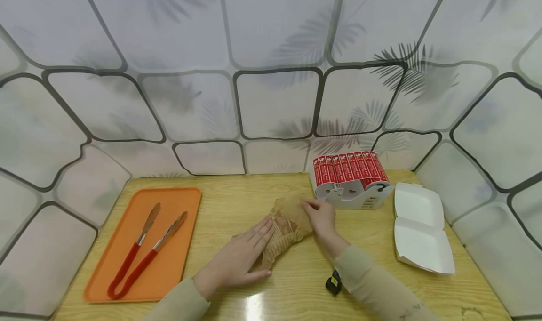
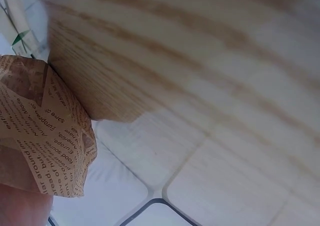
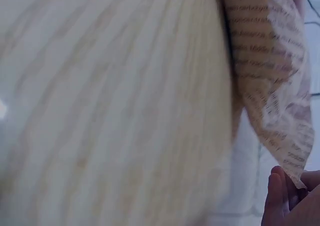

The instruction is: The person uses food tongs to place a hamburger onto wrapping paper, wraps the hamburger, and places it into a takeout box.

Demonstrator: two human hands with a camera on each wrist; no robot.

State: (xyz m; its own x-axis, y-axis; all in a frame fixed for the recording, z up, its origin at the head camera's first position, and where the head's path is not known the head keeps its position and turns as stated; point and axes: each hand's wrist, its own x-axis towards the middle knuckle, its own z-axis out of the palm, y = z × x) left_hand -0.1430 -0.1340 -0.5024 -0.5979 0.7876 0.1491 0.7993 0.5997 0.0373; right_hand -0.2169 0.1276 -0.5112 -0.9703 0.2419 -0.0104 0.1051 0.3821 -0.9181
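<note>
Flatly, the left hand (image 1: 242, 256) lies along the near-left side of a bundle of brown printed paper (image 1: 285, 236), its fingers straight and close together and its thumb spread away from them. The right hand (image 1: 321, 219) is clamped on the paper's far-right edge, thumb and fingertips pinching a pointed corner, as the right wrist view shows. Between the two hands the bundle rests slantwise near the middle of the counter (image 1: 237, 198), crumpled along its lower edge; what it wraps cannot be told. Just beyond the right hand, a white box (image 1: 355, 199) with a row of red packets (image 1: 353, 168) stands near the counter's back edge, leaving little room on that side. A small black object (image 1: 333, 284) sits just beside the right sleeve (image 1: 377, 278), on the near side. Farther right, an open white takeout box (image 1: 421, 238) lies near the right edge, its far end just beside the packet box. On the left, a wide strip of wood gives room between the bundle and an orange tray (image 1: 173, 260), on which red-handled tongs (image 1: 132, 254) lie with their arms apart, wholly inside the rim. A stone-patterned wall (image 1: 275, 104) closes off the back.
</note>
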